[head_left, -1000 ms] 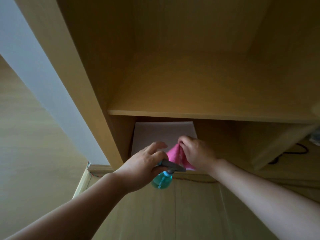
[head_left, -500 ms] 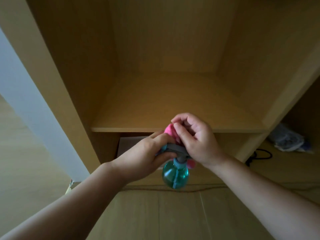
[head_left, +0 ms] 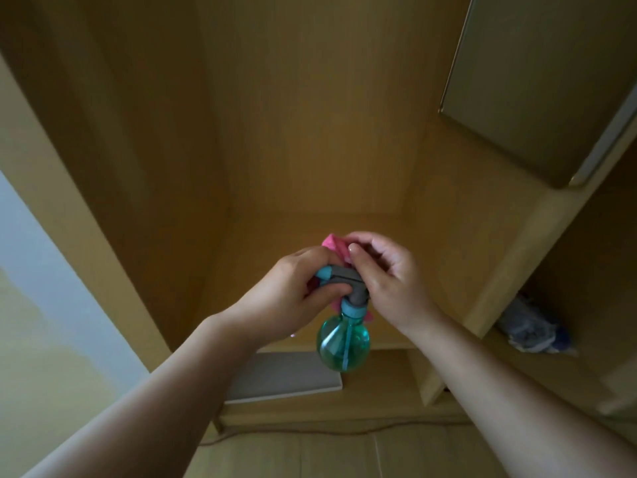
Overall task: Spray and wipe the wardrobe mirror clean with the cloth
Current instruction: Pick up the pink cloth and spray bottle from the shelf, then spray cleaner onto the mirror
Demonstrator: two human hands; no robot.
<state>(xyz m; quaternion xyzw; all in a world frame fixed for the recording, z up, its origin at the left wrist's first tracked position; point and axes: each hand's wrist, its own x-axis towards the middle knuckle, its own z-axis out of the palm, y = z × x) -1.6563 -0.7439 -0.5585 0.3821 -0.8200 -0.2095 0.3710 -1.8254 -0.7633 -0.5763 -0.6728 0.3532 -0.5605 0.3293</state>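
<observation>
Grip on the left: the left hand (head_left: pixel 286 291) is curled round the grey trigger head of a round teal plastic spray bottle (head_left: pixel 343 343), whose long axis hangs straight down below it. Touching it on the right, the right hand (head_left: pixel 386 281) pinches a crumpled pink cloth (head_left: pixel 332 243), bunched just beyond the trigger. Past both grips stands only the wooden wardrobe (head_left: pixel 310 132) interior. No mirror shows, so both probably must turn elsewhere.

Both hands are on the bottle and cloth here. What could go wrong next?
1. The cloth is bunched against the sprayer head under the right hand. A squeeze now may soak the cloth or the fingers.
2. The bottle hangs by its head from the left hand alone, so it could slip while the hands are crowded.
3. Only wardrobe wood is in view ahead, so spray may land on it.
</observation>
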